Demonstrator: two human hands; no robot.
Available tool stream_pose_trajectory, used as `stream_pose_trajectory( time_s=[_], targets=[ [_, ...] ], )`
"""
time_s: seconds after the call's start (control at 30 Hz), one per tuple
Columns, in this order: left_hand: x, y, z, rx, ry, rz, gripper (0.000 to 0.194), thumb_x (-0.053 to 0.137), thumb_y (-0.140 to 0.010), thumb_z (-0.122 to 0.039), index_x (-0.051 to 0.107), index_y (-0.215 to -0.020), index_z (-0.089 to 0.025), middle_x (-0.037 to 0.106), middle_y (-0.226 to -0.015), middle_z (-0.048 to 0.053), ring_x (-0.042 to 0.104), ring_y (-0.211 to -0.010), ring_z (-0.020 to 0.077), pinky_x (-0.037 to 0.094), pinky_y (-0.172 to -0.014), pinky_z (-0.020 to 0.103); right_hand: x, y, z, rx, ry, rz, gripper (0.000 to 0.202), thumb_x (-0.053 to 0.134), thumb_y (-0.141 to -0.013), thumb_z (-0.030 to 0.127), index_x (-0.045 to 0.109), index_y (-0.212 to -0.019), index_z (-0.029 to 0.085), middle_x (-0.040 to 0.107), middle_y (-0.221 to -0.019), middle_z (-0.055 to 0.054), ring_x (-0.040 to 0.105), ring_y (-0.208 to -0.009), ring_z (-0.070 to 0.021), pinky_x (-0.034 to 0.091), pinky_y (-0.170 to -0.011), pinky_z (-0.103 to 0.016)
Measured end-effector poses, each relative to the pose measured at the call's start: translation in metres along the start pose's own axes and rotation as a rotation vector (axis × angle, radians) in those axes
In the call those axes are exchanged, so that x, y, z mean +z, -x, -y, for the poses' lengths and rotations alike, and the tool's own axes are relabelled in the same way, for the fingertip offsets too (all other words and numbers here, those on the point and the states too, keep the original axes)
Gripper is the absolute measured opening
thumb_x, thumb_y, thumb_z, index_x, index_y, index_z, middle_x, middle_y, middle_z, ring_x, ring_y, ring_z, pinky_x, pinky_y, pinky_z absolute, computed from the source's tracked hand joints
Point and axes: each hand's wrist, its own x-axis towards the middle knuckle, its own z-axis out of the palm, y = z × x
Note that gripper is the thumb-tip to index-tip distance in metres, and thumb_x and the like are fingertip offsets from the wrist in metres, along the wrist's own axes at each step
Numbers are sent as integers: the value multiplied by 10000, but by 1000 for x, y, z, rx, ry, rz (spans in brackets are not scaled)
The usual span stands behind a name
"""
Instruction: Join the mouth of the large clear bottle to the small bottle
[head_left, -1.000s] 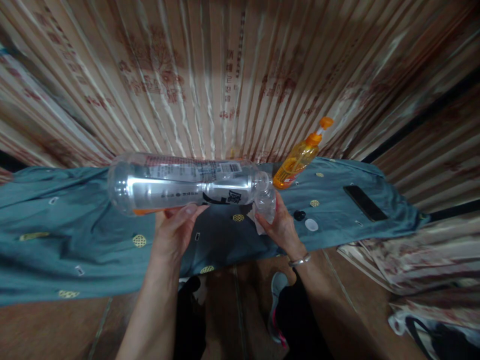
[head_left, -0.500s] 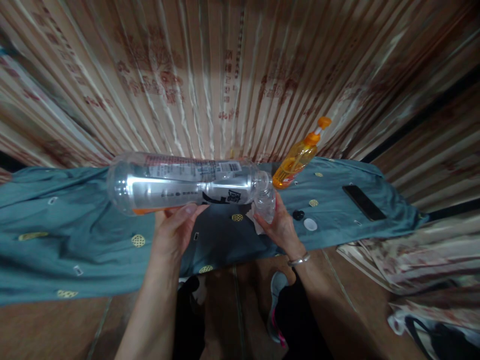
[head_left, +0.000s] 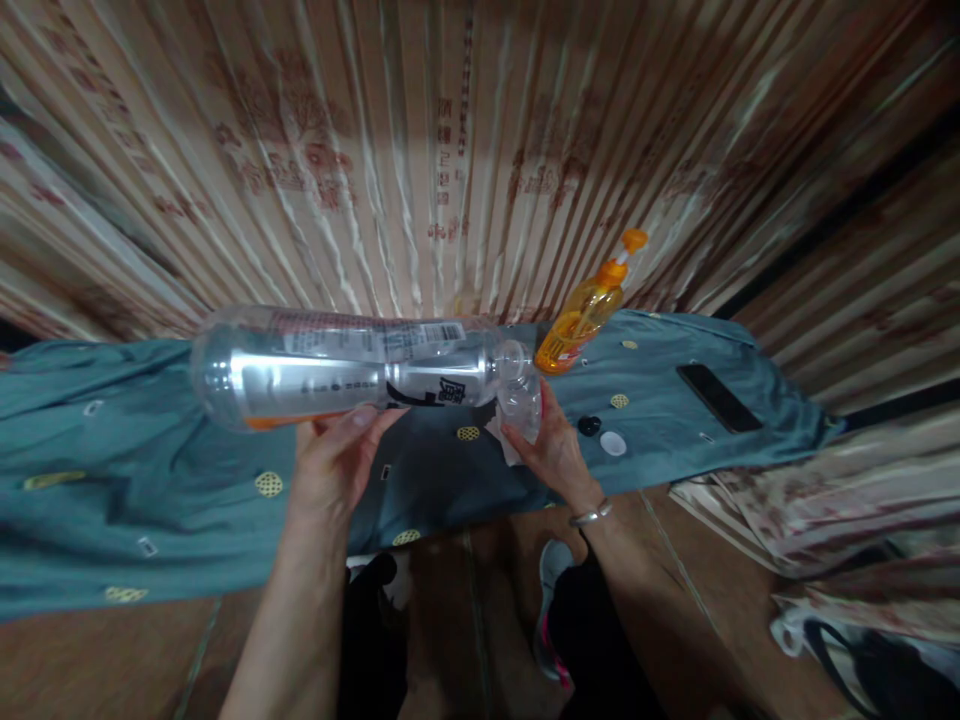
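Observation:
A large clear plastic bottle [head_left: 352, 365] with a silver label lies nearly level in the air above the cloth. My left hand [head_left: 337, 450] is closed around its underside, with the thumb along the near side. At the bottle's mouth, on the right, my right hand [head_left: 555, 445] grips a small clear plastic container [head_left: 523, 405]. The mouth and the container's top meet or overlap in view; whether they touch, I cannot tell. A white tissue [head_left: 510, 450] shows just below the container, partly hidden by my fingers. No liquid can be made out in either.
An orange pump bottle [head_left: 577, 325] stands behind my right hand. A black cap [head_left: 589, 426], a white round lid [head_left: 613, 444] and a black phone [head_left: 718, 397] lie on the green patterned cloth [head_left: 187, 490]. Behind hangs a pleated curtain [head_left: 405, 180].
The whole view has shifted slightly, so everything appears a little farther left. The large bottle has moved slightly left and tilts a touch more. Both hands keep their grips.

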Motion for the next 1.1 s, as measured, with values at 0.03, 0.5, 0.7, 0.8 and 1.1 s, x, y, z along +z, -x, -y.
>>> stream_pose_trajectory(
  time_s=[0.03, 0.5, 0.7, 0.8, 1.1],
  targets=[
    [1, 0, 0, -2, 13, -10, 437, 961, -535, -192, 769, -922, -258, 707, -664, -48, 729, -673, 212, 703, -750, 424, 0, 0, 0, -9, 6, -8, 907, 666, -969, 595, 286, -1653, 137, 611, -1545, -251, 626, -1429, -372, 584, -1131, -580],
    [2, 0, -5, -64, 11, -62, 385, 1016, -436, -231, 691, -642, -207, 674, -580, -52, 661, -592, 152, 715, -741, 465, 3, 2, -2, -56, 40, -40, 915, 627, -994, 626, 239, -1676, 156, 590, -1568, -248, 623, -1432, -373, 576, -1140, -591],
    [2, 0, -3, -56, 26, -93, 420, 1026, -395, -241, 675, -621, -196, 677, -588, -44, 673, -596, 158, 714, -703, 448, 2, 1, -3, -49, 33, -24, 916, 623, -993, 630, 247, -1669, 140, 575, -1577, -259, 607, -1449, -374, 565, -1153, -601],
    [3, 0, -4, -59, 23, -84, 390, 1016, -432, -224, 681, -628, -189, 664, -577, -44, 684, -604, 161, 714, -707, 453, 1, 1, -2, -40, 26, -18, 916, 630, -990, 626, 252, -1666, 138, 576, -1576, -262, 603, -1453, -375, 567, -1151, -598],
    [6, 0, -7, -60, 9, -120, 417, 991, -373, -173, 669, -638, -190, 674, -574, -55, 677, -576, 140, 712, -663, 397, 2, 2, -3, -38, 28, -21, 902, 631, -996, 592, 254, -1667, 122, 579, -1572, -262, 612, -1442, -371, 561, -1157, -594]
  ],
)
